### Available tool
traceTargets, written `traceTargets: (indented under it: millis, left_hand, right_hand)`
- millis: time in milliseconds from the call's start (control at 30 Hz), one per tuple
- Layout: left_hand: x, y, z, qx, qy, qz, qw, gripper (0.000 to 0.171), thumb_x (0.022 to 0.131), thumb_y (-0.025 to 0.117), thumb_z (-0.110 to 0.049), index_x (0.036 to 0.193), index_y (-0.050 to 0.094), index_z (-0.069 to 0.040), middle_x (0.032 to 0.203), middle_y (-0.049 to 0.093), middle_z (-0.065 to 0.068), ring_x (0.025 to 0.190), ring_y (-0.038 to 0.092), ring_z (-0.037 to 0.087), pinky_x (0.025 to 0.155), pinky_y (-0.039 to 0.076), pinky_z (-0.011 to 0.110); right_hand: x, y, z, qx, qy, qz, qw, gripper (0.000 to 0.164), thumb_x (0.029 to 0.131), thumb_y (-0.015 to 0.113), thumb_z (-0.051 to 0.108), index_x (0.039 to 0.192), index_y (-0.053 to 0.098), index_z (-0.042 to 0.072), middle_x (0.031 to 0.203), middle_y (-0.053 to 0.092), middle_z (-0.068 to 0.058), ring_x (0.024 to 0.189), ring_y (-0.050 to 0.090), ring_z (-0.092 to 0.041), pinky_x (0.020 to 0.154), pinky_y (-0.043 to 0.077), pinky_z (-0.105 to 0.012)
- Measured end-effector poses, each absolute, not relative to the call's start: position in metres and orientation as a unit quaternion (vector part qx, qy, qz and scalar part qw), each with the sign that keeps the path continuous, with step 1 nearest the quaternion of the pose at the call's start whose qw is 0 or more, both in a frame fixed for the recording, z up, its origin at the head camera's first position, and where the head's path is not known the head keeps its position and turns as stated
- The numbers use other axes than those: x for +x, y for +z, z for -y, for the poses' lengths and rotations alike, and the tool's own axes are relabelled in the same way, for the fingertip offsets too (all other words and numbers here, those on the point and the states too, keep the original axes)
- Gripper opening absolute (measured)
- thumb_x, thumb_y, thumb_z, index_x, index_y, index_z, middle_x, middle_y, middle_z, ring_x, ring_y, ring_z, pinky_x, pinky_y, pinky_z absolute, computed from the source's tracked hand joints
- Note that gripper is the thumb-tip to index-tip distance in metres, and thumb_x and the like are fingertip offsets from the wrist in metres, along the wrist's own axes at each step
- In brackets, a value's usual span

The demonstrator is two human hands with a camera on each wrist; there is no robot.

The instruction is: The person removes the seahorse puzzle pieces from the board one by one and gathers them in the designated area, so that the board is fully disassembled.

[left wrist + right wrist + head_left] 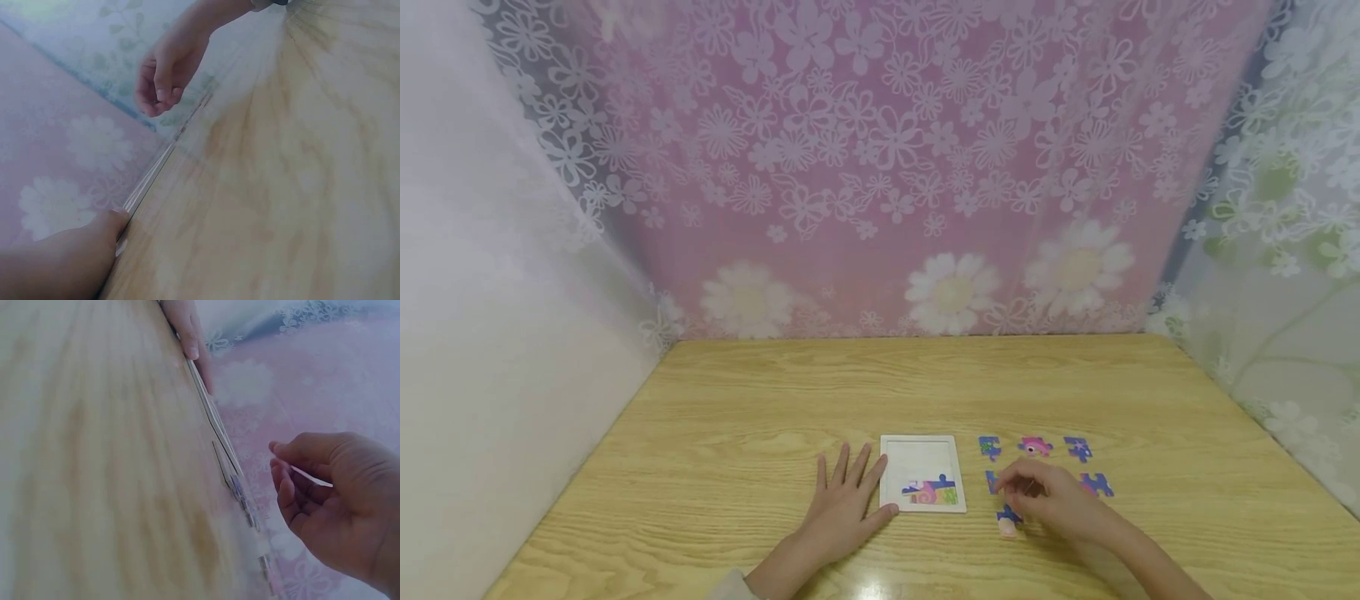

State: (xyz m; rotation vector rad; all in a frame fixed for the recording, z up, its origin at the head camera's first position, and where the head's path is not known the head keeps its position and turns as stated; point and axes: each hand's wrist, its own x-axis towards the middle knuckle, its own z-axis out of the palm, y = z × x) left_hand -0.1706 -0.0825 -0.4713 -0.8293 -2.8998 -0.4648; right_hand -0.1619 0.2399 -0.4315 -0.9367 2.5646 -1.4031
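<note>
My left hand (844,508) lies on the table with its fingers spread, the thumb and index finger touching the left edge of a white puzzle frame (921,438). Joined jigsaw pieces (934,493), pink, blue and green, fill the frame's lower right part. My right hand (1052,497) hovers over loose pieces to the right, fingers loosely bent; the right wrist view shows the same hand (337,500) with nothing visible between its fingertips. Nearest to it are a blue piece (991,482) and a blue-and-cream piece (1008,523). The hand partly covers a pink-and-blue piece (1099,484).
Behind the right hand lie a blue-green piece (988,447), a pink piece with an eye (1036,447) and a blue piece with a pale star (1078,448). The wooden table (760,400) ends at a pink flowered curtain (865,250).
</note>
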Motion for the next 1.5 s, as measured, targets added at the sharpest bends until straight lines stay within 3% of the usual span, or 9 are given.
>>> traceTargets:
  millis: [167, 367, 600, 967, 1267, 1500]
  left_hand:
    - [-0.171, -0.472, 0.083, -0.268, -0.152, 0.950, 0.051, 0.069, 0.093, 0.030, -0.059, 0.144, 0.031, -0.012, 0.148, 0.020, 0.017, 0.133, 0.007, 0.043, 0.098, -0.001, 0.065]
    - [-0.172, -0.473, 0.084, -0.269, -0.150, 0.950, 0.045, 0.070, 0.093, 0.029, -0.059, 0.145, 0.029, -0.013, 0.148, 0.018, 0.017, 0.133, 0.005, 0.043, 0.098, -0.003, 0.065]
    - [-0.172, -0.475, 0.083, -0.272, -0.150, 0.950, 0.044, 0.070, 0.093, 0.028, -0.059, 0.145, 0.028, -0.013, 0.148, 0.018, 0.018, 0.133, 0.005, 0.043, 0.098, -0.002, 0.065]
    - [-0.172, -0.477, 0.080, -0.266, -0.144, 0.952, 0.051, 0.070, 0.092, 0.027, -0.061, 0.145, 0.031, -0.014, 0.148, 0.021, 0.016, 0.133, 0.008, 0.043, 0.098, 0.000, 0.064]
    - [-0.172, -0.475, 0.080, -0.269, -0.138, 0.952, 0.051, 0.070, 0.092, 0.026, -0.061, 0.145, 0.030, -0.014, 0.148, 0.020, 0.016, 0.133, 0.008, 0.043, 0.098, 0.000, 0.064]
    - [-0.172, -0.474, 0.083, -0.267, -0.134, 0.953, 0.054, 0.070, 0.093, 0.028, -0.060, 0.145, 0.030, -0.013, 0.148, 0.021, 0.017, 0.133, 0.009, 0.043, 0.098, 0.002, 0.065]
  right_hand:
    - [-0.168, -0.417, -0.226, -0.347, -0.440, -0.828, 0.007, 0.014, 0.087, 0.059, -0.001, 0.099, 0.063, 0.004, 0.087, 0.059, -0.003, 0.076, 0.053, -0.010, 0.064, 0.047, -0.025]
    - [-0.175, -0.406, -0.208, -0.369, -0.425, -0.827, 0.016, 0.012, 0.090, 0.057, 0.004, 0.101, 0.062, 0.004, 0.084, 0.059, 0.000, 0.076, 0.053, -0.011, 0.065, 0.047, -0.025]
    - [-0.185, -0.404, -0.187, -0.372, -0.409, -0.832, 0.043, 0.016, 0.089, 0.058, 0.002, 0.102, 0.062, 0.009, 0.090, 0.059, 0.003, 0.077, 0.054, -0.010, 0.069, 0.047, -0.026]
    - [-0.200, -0.412, -0.160, -0.374, -0.409, -0.829, 0.076, 0.014, 0.089, 0.060, 0.007, 0.103, 0.062, 0.007, 0.095, 0.059, -0.008, 0.080, 0.053, -0.011, 0.071, 0.048, -0.028]
    - [-0.203, -0.423, -0.154, -0.352, -0.414, -0.833, 0.102, 0.016, 0.086, 0.059, 0.002, 0.101, 0.063, 0.008, 0.094, 0.059, -0.001, 0.076, 0.053, -0.012, 0.066, 0.048, -0.026]
    - [-0.204, -0.430, -0.154, -0.340, -0.421, -0.831, 0.129, 0.018, 0.085, 0.060, 0.000, 0.102, 0.062, 0.005, 0.092, 0.058, -0.004, 0.074, 0.053, -0.013, 0.066, 0.048, -0.025]
